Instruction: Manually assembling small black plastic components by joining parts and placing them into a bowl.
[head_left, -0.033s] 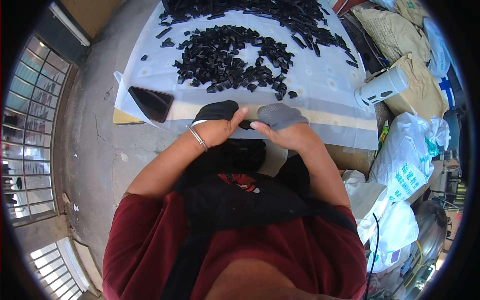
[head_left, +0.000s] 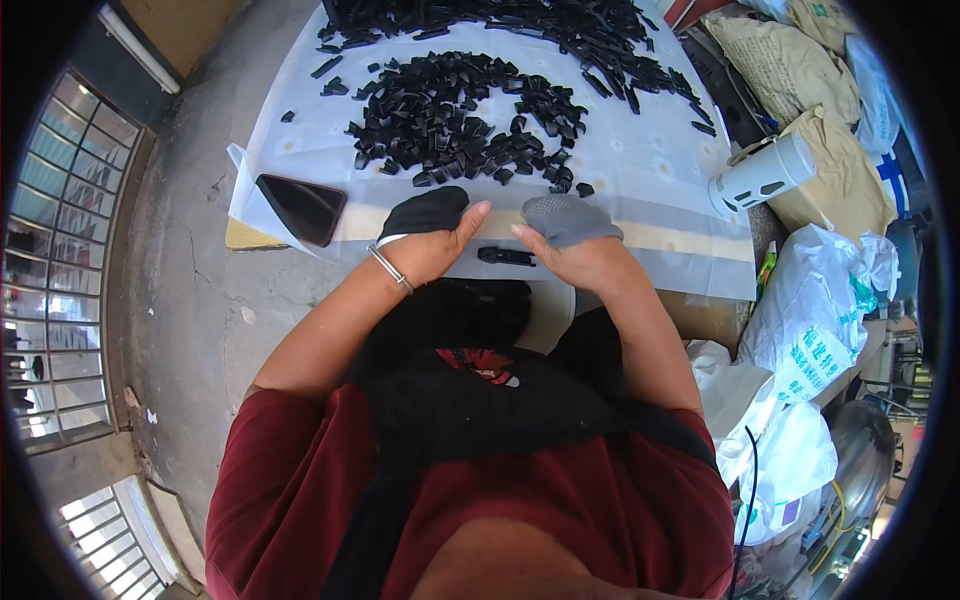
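Note:
My left hand (head_left: 430,228) wears a black fabric cover over its fingers, and the thumb sticks out bare. Opposite it, my right hand (head_left: 575,240) has its fingers in a grey dotted cover with a bare thumb. Both thumbs stand apart from the fingers, and I see nothing held in either hand. Between and just below the hands is a small, long black plastic piece (head_left: 507,257), near the front edge of the sheet-covered table (head_left: 660,230). I cannot tell if it rests on the sheet or is in the air. Parts of the covered fingers are hidden.
A heap of short black plastic pieces (head_left: 440,120) lies beyond my hands, with longer black strips (head_left: 610,50) behind. A phone (head_left: 305,208) lies at the left, a white cup (head_left: 765,175) at the right edge. White bags (head_left: 810,320) crowd the right side.
The black piece was between both thumbs and is now released, a little below them. My hands have moved slightly apart.

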